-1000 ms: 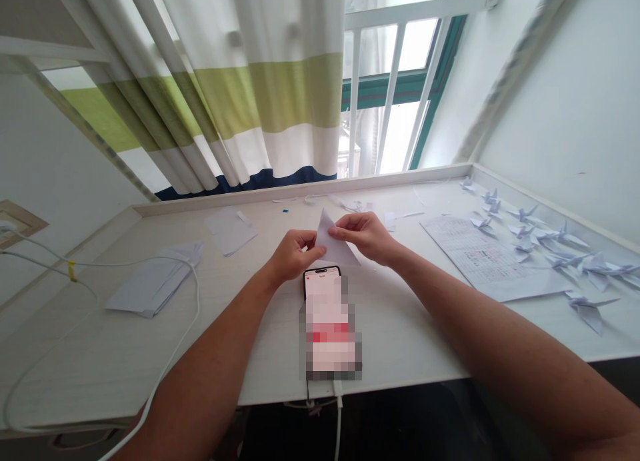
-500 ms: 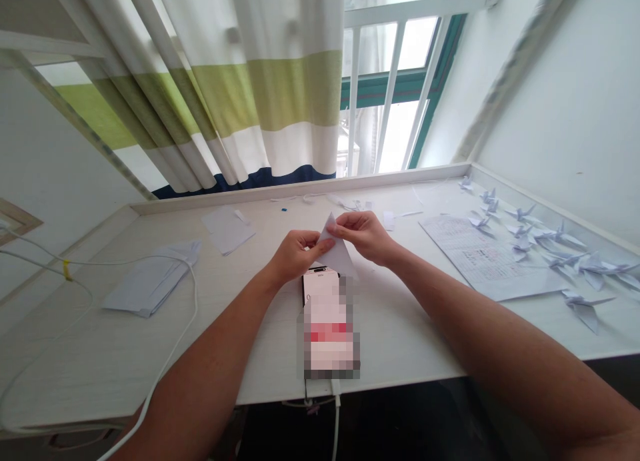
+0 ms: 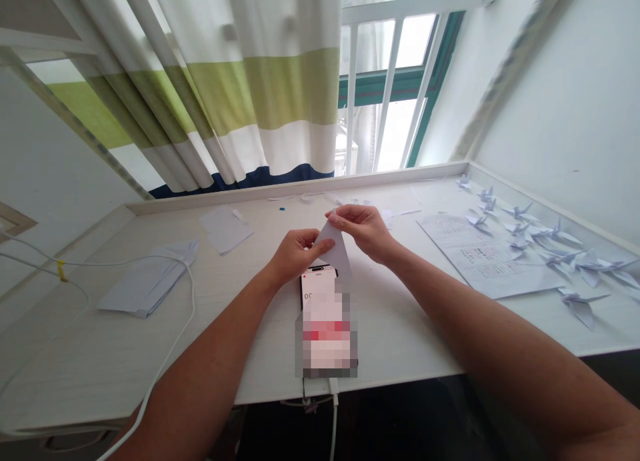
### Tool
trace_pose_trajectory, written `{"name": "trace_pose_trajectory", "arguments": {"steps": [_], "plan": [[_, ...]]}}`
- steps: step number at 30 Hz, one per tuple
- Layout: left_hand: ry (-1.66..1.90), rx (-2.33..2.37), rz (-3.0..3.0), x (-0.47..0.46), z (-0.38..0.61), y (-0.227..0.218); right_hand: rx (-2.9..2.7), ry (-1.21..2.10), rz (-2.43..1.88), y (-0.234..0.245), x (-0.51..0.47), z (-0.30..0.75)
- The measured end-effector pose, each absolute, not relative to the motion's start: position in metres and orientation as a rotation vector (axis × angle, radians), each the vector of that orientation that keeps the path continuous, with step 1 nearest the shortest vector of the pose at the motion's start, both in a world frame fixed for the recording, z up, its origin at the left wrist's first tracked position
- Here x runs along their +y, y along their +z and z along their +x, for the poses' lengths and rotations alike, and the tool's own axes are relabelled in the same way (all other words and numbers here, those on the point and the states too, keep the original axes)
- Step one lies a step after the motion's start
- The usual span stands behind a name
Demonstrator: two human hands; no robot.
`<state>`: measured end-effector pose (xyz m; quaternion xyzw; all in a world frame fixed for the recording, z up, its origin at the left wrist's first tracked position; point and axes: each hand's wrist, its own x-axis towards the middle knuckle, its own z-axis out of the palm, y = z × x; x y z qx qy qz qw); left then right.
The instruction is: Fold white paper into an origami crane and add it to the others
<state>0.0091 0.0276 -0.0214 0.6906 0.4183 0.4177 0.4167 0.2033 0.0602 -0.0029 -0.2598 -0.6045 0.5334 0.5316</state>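
Note:
A folded piece of white paper [image 3: 338, 251], pointed at the top and wider below, is held up above the desk between my two hands. My left hand [image 3: 299, 253] pinches its left side, thumb across the front. At the upper tip, the thumb and fingers of my right hand [image 3: 363, 228] are closed on the same paper. Just below the paper lies a phone [image 3: 325, 354] with its screen lit and partly blurred, a white cable [image 3: 335, 408] running from its lower end over the desk edge.
Several folded paper cranes [image 3: 577, 301] stand along the right side, some on a written sheet [image 3: 460, 261]. At left lie a stack of paper [image 3: 145, 288] and loose sheets [image 3: 225, 231]. A white cord [image 3: 193, 301] loops over my left forearm. Paper scraps lie near the back ledge [image 3: 240, 191].
My right hand has shifted slightly up to the tip of the folded paper, showing more of its face. My left hand keeps its pinch in nearly the same place.

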Motion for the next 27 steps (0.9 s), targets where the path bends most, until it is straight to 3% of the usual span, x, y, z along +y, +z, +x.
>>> {"name": "trace_pose_trajectory", "arguments": {"steps": [19,27], "plan": [[1.190,0.916,1.409,0.0280,0.0184,-0.0204,-1.056,1.312,-0.629,0.0047,0.0664,0.2072],[1.189,0.899,1.454,0.0261,0.0184,-0.0146,-1.340,1.411,-0.633,-0.0039,0.0611,0.2042]]}}
